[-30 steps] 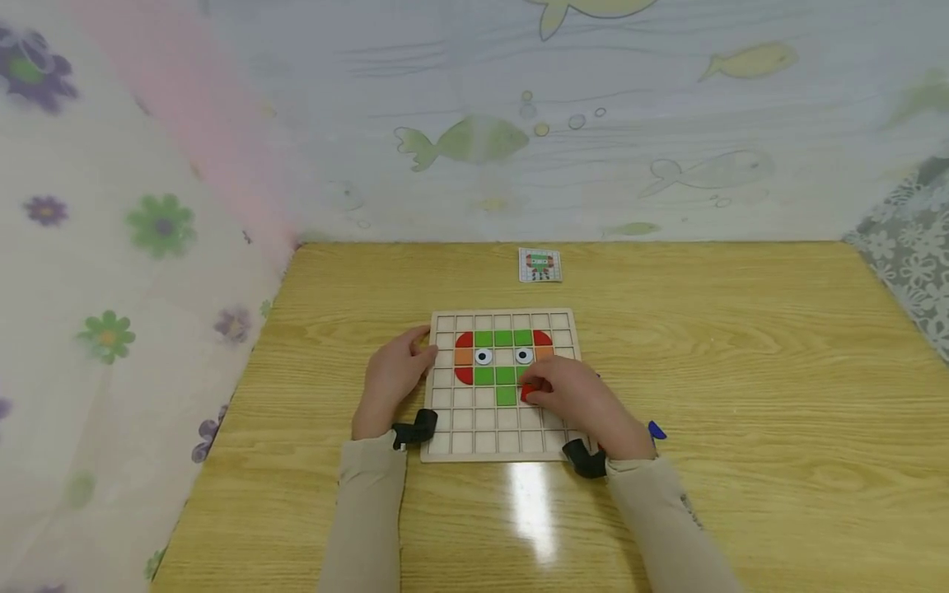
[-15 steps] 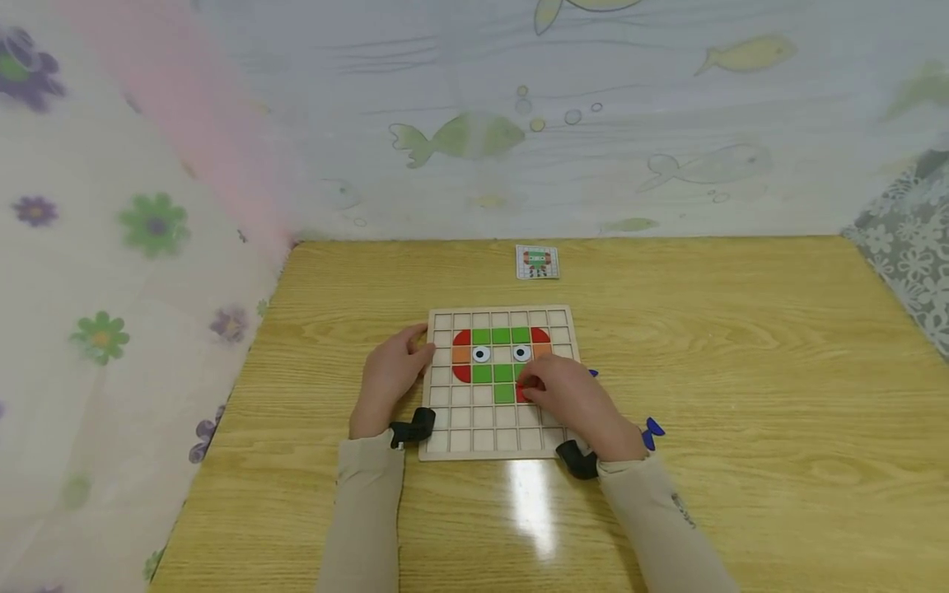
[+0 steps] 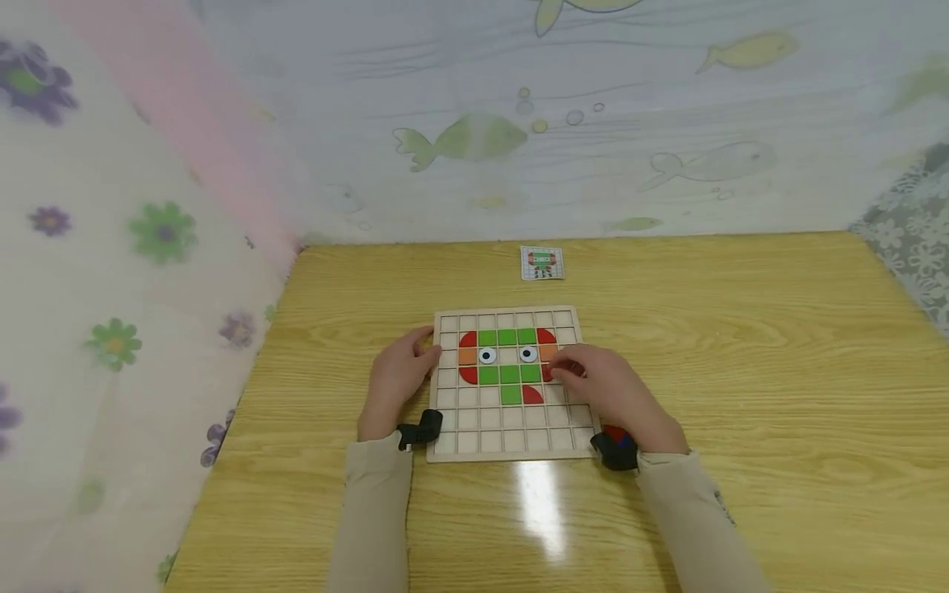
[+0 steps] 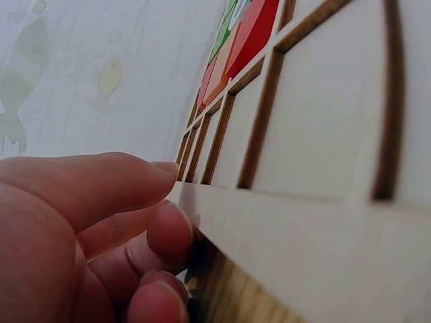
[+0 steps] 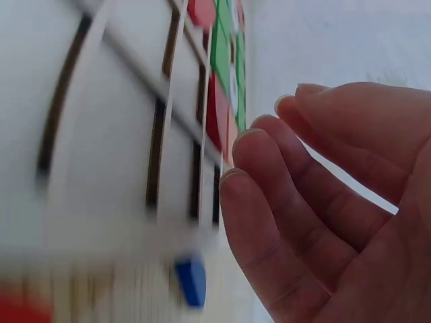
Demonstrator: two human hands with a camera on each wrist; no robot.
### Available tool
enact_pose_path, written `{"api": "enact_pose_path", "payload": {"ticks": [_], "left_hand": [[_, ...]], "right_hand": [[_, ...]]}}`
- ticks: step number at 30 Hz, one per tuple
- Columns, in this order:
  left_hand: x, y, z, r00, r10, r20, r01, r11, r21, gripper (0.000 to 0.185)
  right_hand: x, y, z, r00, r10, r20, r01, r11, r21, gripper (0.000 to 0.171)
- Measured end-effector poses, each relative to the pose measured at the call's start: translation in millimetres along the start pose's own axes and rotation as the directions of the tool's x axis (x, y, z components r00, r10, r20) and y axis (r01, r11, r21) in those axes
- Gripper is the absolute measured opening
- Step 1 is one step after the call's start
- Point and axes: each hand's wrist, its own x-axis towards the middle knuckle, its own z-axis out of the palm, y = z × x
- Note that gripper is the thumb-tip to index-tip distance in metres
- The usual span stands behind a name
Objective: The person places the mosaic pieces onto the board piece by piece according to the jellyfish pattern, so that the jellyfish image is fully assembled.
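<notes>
Now | right hand [image 3: 619,394] off red piece [image 3: 530,395] | shifted right on board [image 3: 511,441]

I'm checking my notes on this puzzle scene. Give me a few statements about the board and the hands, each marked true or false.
1. The left hand rests against the left edge of the wooden grid board. True.
2. The right hand is lifted well clear of the board. False: its fingertips are at the board's right side, by a red piece.
3. A small picture card lies on the table beyond the board. True.
4. The board's bottom rows are filled with blue pieces. False: they are bare; the coloured pieces sit higher up.
5. Two round eye pieces sit among the coloured pieces. True.
</notes>
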Motion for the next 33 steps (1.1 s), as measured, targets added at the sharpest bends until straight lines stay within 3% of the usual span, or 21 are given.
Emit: {"api": "enact_pose_path", "payload": {"ticks": [9, 21, 27, 33], "left_hand": [[0.2, -0.3, -2.1, 1.0, -0.002, -0.022, 0.002, 1.0, -0.003, 0.043], [-1.0, 0.8, 1.8, 1.0, 0.0, -0.014, 0.0, 1.0, -0.009, 0.043], [0.1, 0.3, 3.5, 1.0, -0.004, -0.009, 0.004, 1.0, -0.006, 0.044], [-0.8, -0.3, 2.8, 1.0, -0.008, -0.008, 0.008, 1.0, -0.019, 0.044]], "right_hand": [[-16, 24, -12, 1.0, -0.01, 0.009, 0.01, 1.0, -0.009, 0.016], [-52, 38, -24, 0.992, -0.024, 0.124, 0.034, 0.996, -0.08, 0.019], [-70, 43, -31, 0.988, -0.058, 0.14, 0.078, 0.986, -0.144, 0.032], [-74, 44, -23, 0.983, -0.075, 0.168, 0.097, 0.988, -0.123, 0.039]]}}
